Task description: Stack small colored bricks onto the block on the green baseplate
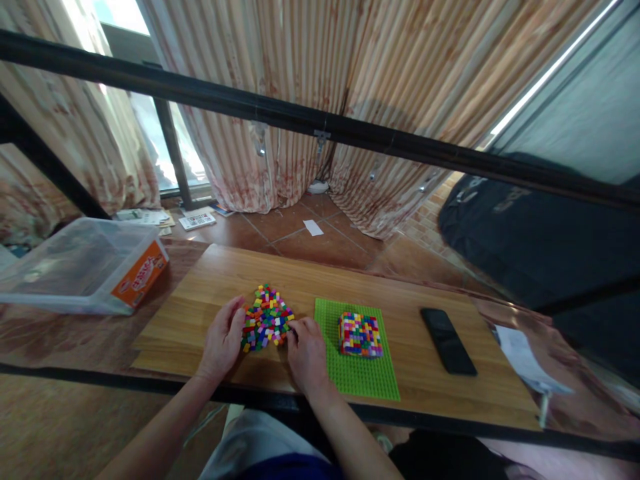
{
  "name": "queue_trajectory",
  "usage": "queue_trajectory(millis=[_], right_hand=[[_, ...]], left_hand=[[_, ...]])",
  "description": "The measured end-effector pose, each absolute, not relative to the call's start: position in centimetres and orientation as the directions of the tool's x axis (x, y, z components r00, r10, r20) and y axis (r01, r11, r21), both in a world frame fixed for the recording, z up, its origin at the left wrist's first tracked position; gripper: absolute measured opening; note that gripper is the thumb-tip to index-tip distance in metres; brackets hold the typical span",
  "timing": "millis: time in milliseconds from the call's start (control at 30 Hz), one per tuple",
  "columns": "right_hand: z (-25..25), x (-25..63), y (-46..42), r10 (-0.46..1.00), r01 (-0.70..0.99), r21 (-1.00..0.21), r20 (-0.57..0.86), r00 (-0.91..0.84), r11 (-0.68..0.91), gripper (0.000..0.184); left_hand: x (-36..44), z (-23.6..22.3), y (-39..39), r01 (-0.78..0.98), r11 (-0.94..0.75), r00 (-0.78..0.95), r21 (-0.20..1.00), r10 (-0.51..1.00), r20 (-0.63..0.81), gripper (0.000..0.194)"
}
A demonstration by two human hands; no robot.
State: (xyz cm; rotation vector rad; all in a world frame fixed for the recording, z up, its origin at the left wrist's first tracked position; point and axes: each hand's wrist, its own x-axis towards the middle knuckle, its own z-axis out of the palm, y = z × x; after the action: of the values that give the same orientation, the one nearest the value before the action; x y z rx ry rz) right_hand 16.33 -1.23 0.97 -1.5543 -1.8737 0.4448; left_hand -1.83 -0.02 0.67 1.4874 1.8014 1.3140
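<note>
A loose heap of small multicoloured toy bricks [269, 319] lies on the wooden board. My left hand [223, 337] rests along the heap's left side, its fingers slightly curved and the thumb apart, with nothing seen in it. At the heap's right edge, my right hand [307, 352] has its thumb and index finger bent together in a pinch; whatever is between them is too small to make out. Just right of that hand is a green studded baseplate [357, 383], bearing a rectangular block built of mixed-colour bricks [361, 335].
On the wooden board [430, 403], a black phone [449, 341] lies right of the baseplate. A clear plastic box [85, 267] with an orange label stands far left. White paper [525, 360] lies at the right end. A dark metal rail [300, 120] crosses beyond the table.
</note>
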Motion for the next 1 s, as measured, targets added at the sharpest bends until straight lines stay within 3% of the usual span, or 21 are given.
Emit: queue_trajectory(millis=[233,467,633,733,833,1000], right_hand=[[2.1,14.1,-0.1,0.896,0.689,-0.574,0.314,-0.314,0.442,0.026],[2.0,13.1,1.5,0.864,0.679,-0.537,0.261,-0.430,0.500,0.015],[2.5,13.7,1.1,0.894,0.625,-0.640,0.299,-0.333,0.447,0.014],[2.9,14.5,-0.1,0.930,0.526,-0.769,0.273,-0.245,0.364,0.015],[3.3,15.6,-1.6,0.942,0.386,-0.860,0.291,-0.165,0.333,0.013],[4.6,17.2,-3.6,0.940,0.255,-0.905,0.328,-0.092,0.341,0.021]], left_hand=[[-2.0,0.3,0.1,0.512,-0.053,-0.298,0.857,0.925,0.235,0.052],[-2.2,0.1,0.3,0.517,-0.055,-0.284,0.854,0.930,0.232,0.051],[-2.5,0.0,0.3,0.526,-0.086,-0.283,0.846,0.921,0.269,0.048],[-2.1,0.5,-0.5,0.604,-0.179,-0.256,0.777,0.879,0.402,0.044],[-0.7,1.6,-2.0,0.661,-0.325,-0.121,0.676,0.843,0.524,0.040],[2.7,3.1,-3.3,0.535,-0.445,0.101,0.718,0.877,0.469,0.029]])
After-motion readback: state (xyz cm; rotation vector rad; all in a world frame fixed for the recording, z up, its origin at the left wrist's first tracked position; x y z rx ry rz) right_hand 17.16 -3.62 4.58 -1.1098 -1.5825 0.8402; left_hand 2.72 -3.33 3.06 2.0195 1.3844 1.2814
